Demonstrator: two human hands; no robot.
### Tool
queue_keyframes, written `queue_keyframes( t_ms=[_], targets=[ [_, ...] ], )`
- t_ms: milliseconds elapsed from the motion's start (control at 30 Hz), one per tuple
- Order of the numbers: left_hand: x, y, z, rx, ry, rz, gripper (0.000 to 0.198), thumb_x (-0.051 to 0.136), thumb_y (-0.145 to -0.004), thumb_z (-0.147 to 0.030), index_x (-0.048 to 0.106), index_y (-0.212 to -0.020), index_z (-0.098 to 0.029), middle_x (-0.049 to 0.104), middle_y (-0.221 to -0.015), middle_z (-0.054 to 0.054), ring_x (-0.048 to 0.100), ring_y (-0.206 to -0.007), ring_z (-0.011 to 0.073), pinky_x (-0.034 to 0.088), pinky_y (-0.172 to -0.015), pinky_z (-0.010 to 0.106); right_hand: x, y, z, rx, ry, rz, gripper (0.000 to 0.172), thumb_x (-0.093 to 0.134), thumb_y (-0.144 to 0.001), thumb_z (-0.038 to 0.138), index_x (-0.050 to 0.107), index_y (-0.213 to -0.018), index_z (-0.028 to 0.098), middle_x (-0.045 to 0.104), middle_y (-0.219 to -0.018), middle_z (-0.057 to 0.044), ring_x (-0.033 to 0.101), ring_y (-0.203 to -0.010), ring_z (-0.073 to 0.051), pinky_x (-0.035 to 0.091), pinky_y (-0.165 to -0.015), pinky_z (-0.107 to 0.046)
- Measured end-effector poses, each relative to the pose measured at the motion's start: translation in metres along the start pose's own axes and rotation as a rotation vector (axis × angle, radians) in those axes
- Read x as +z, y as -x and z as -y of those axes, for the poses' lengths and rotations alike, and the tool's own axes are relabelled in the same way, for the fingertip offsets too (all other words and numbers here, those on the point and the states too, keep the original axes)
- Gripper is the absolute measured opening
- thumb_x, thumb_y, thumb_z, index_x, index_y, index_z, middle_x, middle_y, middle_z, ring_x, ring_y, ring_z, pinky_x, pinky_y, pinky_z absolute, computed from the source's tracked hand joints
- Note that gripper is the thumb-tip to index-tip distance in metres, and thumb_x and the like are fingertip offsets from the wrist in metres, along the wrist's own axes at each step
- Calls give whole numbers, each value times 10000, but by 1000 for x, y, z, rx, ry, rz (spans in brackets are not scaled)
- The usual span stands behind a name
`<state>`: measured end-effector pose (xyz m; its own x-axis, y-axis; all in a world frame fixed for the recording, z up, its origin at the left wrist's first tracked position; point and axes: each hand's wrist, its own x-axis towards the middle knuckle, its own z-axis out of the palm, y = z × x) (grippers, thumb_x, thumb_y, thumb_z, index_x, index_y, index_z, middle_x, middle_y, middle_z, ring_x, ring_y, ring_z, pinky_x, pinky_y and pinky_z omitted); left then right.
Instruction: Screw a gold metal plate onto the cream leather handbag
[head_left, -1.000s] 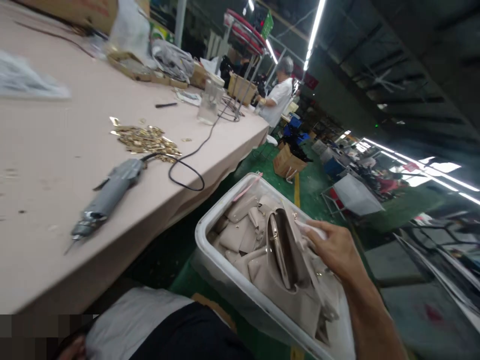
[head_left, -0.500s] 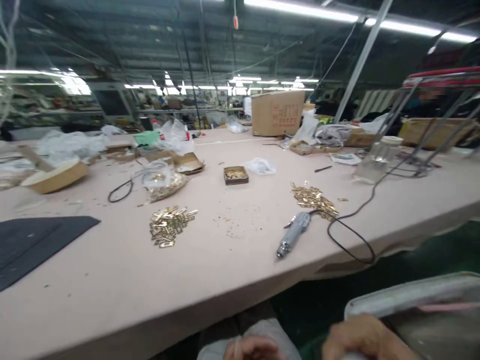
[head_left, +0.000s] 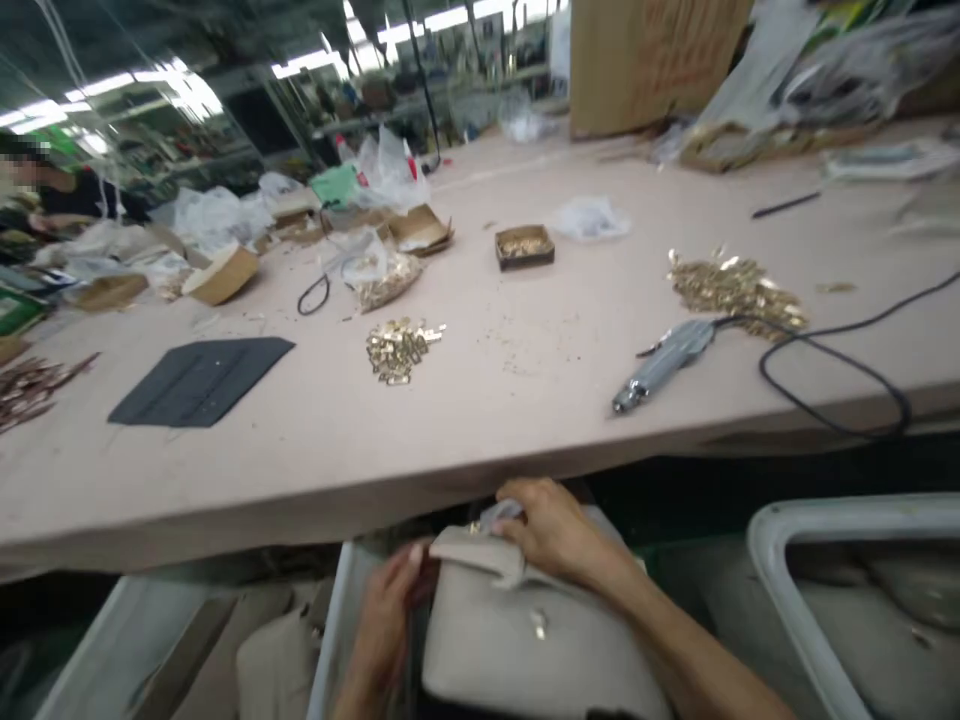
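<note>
My right hand (head_left: 551,530) grips the beige bag (head_left: 495,630), forearm (head_left: 660,630) hiding part; from here I can't tell whether my blurred left hand (head_left: 386,605) does.

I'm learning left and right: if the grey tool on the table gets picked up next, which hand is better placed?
Probably the right hand: it is nearer the grey tool. The left hand is farther off, by the left edge of the beige bag. The right seems to grip its top, though.
</note>
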<state>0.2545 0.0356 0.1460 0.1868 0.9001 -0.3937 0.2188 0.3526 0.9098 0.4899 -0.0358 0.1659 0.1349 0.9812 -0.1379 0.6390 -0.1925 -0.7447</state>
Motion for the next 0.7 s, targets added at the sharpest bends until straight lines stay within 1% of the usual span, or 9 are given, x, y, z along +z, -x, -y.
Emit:
queue_keyframes(
  t_ms=[67, 100, 133, 167, 233, 300, 433, 567, 700],
  targets=[
    [-7, 5, -9, 210, -246, -143, 423, 764, -787, -509, 723, -1003, -148, 727, -965, 107, 683, -900, 281, 562, -814, 393, 13, -4, -8, -38, 70, 71, 252, 669, -879, 239, 721, -1120, 183, 732, -1093, -125, 657, -1070, -307, 455, -921, -358],
    [-6, 8, -15, 333, -364, -201, 380, 748, -806, -485, 726, -1008, -163, 728, -975, 98, 680, -903, 265, 554, -822, 369, 18, -5, -12, -48, 85, 100, 259, 670, -877, 225, 720, -1126, 177, 732, -1098, -129, 660, -1067, -309, 459, -915, -357],
    [-1, 11, -22, 435, -454, -243, 331, 723, -836, -451, 726, -1025, -179, 730, -988, 88, 679, -903, 243, 547, -824, 341, 23, -5, -17, -55, 85, 117, 259, 672, -874, 218, 722, -1124, 176, 734, -1098, -127, 663, -1064, -306, 462, -911, -353],
    [6, 14, -28, 476, -504, -212, 295, 695, -866, -424, 725, -1044, -190, 732, -974, 78, 680, -878, 224, 544, -797, 314, 26, -5, -21, -60, 70, 116, 252, 675, -873, 219, 726, -1116, 177, 738, -1094, -122, 666, -1060, -300, 462, -911, -346],
    [25, 21, -35, 427, -545, -37, 262, 655, -899, -398, 732, -1049, -198, 736, -890, 62, 677, -769, 196, 532, -691, 276, 29, -3, -29, -73, 0, 63, 229, 671, -883, 235, 733, -1097, 183, 743, -1084, -103, 668, -1054, -275, 459, -921, -329],
    [43, 25, -33, 344, -556, 122, 248, 674, -876, -393, 759, -989, -189, 731, -797, 59, 660, -678, 188, 509, -619, 266, 28, 0, -34, -96, -99, -4, 193, 658, -894, 249, 740, -1060, 193, 752, -1038, -74, 680, -997, -240, 464, -897, -306],
    [66, 25, -19, 167, -433, 297, 276, 723, -816, -416, 760, -915, -161, 694, -692, 52, 642, -617, 191, 510, -560, 268, 24, 5, -39, -137, -257, -80, 153, 648, -889, 234, 738, -1007, 195, 754, -979, -41, 684, -902, -199, 469, -833, -280],
    [71, 24, -19, -68, -243, 461, 391, 820, -715, -389, 721, -971, -111, 643, -613, 14, 611, -522, 168, 521, -504, 271, 19, 4, -41, -96, -330, -124, 138, 655, -884, 256, 742, -968, 191, 755, -949, -27, 682, -863, -186, 470, -815, -274],
    [67, 22, -22, -172, -46, 539, 491, 940, -551, -276, 738, -952, -76, 716, -698, 63, 648, -558, 159, 538, -576, 274, 18, 0, -47, -11, -366, -108, 169, 670, -877, 313, 749, -969, 195, 752, -932, -13, 657, -756, -166, 473, -750, -274]
  ],
)
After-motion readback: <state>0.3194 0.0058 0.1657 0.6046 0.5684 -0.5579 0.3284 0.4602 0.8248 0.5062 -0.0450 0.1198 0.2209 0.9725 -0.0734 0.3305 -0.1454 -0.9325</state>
